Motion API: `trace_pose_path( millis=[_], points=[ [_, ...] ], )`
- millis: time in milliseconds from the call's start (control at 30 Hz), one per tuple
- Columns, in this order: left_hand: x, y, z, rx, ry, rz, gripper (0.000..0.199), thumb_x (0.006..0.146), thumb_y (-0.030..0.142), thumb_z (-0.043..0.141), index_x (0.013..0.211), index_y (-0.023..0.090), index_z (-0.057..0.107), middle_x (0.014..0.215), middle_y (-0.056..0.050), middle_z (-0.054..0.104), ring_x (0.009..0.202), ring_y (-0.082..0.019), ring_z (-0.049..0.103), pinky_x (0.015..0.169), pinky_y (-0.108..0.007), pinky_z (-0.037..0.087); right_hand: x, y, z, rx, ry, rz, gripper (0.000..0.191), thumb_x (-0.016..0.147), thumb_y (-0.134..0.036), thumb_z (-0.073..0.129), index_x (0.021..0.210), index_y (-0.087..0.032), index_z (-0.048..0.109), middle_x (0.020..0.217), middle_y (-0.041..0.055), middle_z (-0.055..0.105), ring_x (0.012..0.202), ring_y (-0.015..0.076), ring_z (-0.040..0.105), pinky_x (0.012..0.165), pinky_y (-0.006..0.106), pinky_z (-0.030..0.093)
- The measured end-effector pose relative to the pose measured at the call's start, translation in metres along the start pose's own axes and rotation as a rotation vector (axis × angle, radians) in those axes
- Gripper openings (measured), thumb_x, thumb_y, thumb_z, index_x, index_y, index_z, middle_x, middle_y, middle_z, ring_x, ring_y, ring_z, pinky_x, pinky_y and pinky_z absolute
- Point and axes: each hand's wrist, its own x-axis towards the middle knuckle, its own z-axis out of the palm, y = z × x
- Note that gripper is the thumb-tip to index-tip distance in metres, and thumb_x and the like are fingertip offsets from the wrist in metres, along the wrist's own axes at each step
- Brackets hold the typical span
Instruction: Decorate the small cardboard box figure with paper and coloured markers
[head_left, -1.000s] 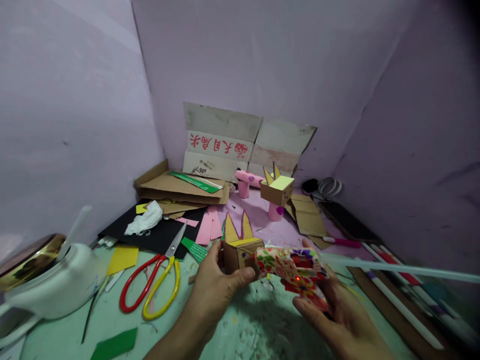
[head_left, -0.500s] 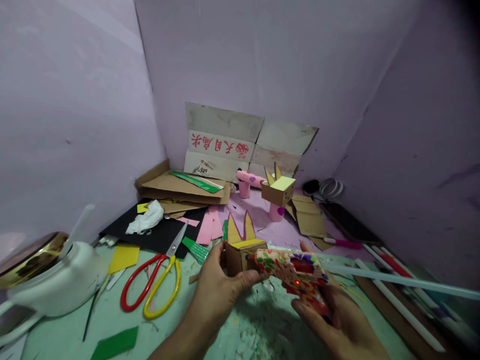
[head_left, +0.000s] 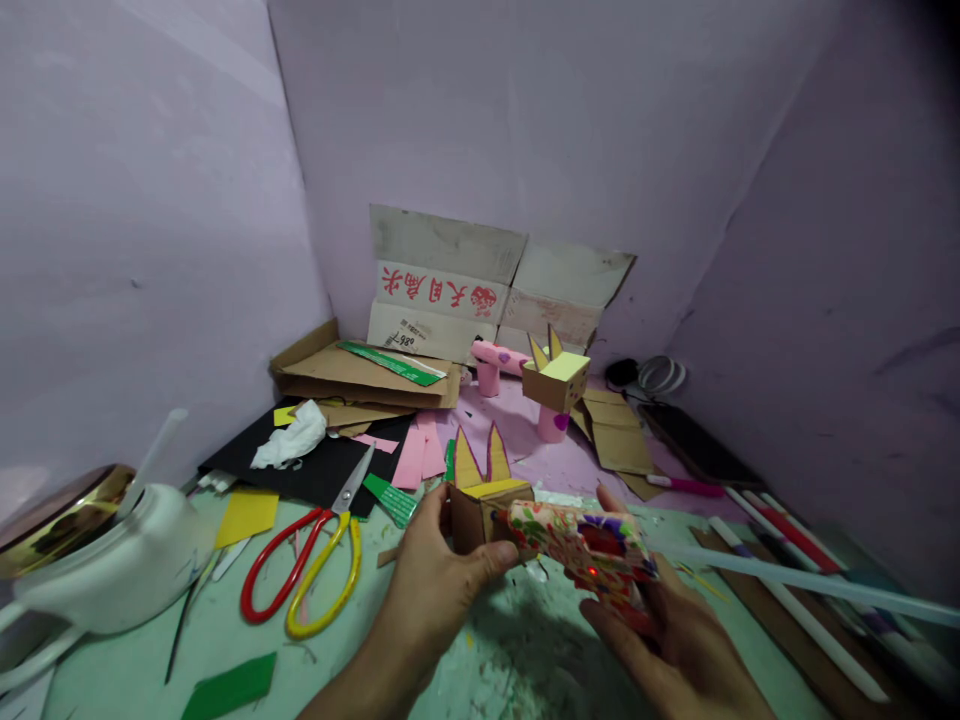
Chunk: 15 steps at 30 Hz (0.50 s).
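My left hand (head_left: 442, 580) grips a small cardboard box (head_left: 471, 518) with a yellow top and two pointed yellow ears edged in purple. A floral-patterned glue gun (head_left: 577, 545) is in my right hand (head_left: 667, 620), its front end at the box's right side. A red light glows on the gun, and a translucent glue stick (head_left: 825, 577) sticks out behind it to the right. Where the gun's tip meets the box is hard to make out. Behind them stands a similar eared box (head_left: 556, 385) on a pink tube body.
Red-and-yellow scissors (head_left: 322, 560) lie left of my left hand. Farther left is a white pot (head_left: 135, 565). Cardboard pieces (head_left: 352, 375) and crumpled tissue (head_left: 294, 436) lie at the back left. Pens (head_left: 802, 610) and a dark phone (head_left: 701, 442) are on the right.
The glue gun in my right hand has shifted very slightly left, and the rear of the glue stick has dropped a little. My left hand and the box look almost unmoved.
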Motion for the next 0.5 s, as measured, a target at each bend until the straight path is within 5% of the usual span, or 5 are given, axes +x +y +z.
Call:
trace_pose_path(
  millis=[500],
  points=[
    [0.0001, -0.0016, -0.0005, -0.001, -0.022, -0.009, 0.059, 0.057, 0.025, 0.078, 0.110, 0.014, 0.054, 0.117, -0.017, 0.068, 0.111, -0.035, 0.061, 0.093, -0.042, 0.046, -0.0022, 0.0025, 0.0030, -0.033, 0.020, -0.016, 0.065, 0.094, -0.031, 0.046, 0.154, -0.021, 0.022, 0.140, 0.0138, 0.056, 0.135, 0.0339, 0.043, 0.111, 0.058, 0.030]
  ],
)
